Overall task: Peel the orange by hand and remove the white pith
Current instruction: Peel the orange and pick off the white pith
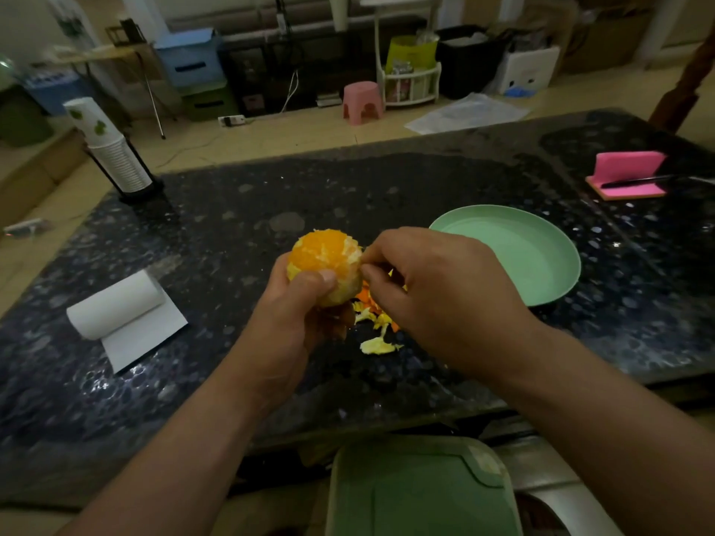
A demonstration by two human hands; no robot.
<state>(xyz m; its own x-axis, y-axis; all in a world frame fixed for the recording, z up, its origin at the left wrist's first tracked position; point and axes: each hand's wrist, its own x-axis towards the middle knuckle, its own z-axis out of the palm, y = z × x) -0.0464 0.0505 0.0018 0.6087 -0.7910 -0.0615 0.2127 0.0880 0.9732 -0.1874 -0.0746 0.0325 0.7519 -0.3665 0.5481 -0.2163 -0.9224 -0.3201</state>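
I see one round, nearly bare orange (325,261) clamped in the curled fingers of the left hand (294,303). The right hand (437,288) pinches white pith (354,254) at its side. Peel is off; some pith patches remain. Below the fingers lies one heap of orange-yellow peel scraps (377,330); beyond the fingers stands one pale green round plate (518,249).

Head-worn view, forward-down, close over table (271,195)

Our left hand (294,307) grips the orange (323,257) from below, thumb curled across its near face. Our right hand (437,295) is palm-down just beside it, thumb and forefinger pinching at its right edge. Both forearms converge from the lower corners.
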